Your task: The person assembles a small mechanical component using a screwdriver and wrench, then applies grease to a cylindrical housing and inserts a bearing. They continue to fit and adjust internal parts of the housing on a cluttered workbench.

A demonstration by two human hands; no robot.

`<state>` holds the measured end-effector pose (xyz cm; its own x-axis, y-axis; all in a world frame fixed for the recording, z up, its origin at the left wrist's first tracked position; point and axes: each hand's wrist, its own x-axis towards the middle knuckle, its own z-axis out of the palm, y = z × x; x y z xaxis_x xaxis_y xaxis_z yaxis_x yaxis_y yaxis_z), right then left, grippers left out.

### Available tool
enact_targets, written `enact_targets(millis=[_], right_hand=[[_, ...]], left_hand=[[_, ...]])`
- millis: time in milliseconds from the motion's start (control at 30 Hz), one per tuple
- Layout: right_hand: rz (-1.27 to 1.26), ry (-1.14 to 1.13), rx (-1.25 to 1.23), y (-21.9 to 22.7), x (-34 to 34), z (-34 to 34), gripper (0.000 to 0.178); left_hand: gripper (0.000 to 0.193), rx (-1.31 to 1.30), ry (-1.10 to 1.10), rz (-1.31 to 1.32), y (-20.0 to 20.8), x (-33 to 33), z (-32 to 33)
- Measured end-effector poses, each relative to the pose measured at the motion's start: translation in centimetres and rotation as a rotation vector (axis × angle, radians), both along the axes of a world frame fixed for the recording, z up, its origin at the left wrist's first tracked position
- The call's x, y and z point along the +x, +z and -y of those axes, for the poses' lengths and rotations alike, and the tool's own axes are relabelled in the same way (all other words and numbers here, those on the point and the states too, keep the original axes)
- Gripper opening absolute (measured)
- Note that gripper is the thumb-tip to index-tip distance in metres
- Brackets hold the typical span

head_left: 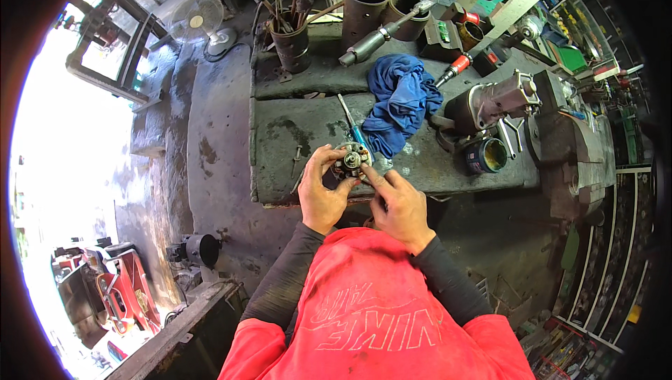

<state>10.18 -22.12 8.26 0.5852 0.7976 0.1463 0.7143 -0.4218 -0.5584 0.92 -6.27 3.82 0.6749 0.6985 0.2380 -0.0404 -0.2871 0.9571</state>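
Over the workbench's near edge, my left hand (323, 191) grips a round metal motor part (353, 161), a ring of small blocks and wires around a central shaft end. My right hand (402, 208) is curled, its index finger pressed against the part's right side; the tip of its thumb is hidden. Just beyond the part lies a screwdriver (357, 132) with a blue handle. A crumpled blue cloth (400, 96) rests to its right. Left of my left hand there is a small bolt (298, 153) on the bench.
On the bench (280, 117) stand a metal can of rods (290, 47), dark cylinders (364, 16), an air ratchet (392, 30), a cylindrical motor housing (490, 103), an open tin of grease (486, 156) and wrenches (509, 138). A heavy vise (570, 149) is at the right. A fan (203, 23) stands far left.
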Motion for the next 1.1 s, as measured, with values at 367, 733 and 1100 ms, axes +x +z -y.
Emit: enact_targets(millis=[367,733,1100], right_hand=[[-0.264,0.0,0.035,0.0,-0.6,-1.0,0.078],[0.029,-0.011,-0.063,-0.1,-1.1,-1.4,0.082],[-0.289,-0.056,0.201,-0.5,-1.6,-2.8,0.079]], left_hand=[[0.063,0.039,0.08,0.0,-1.2,-0.2,0.4],[0.075,0.181,0.064,-0.107,-0.5,-0.3,0.4],[0.069,0.078,0.111,-0.057,-1.2,-0.4,0.4]])
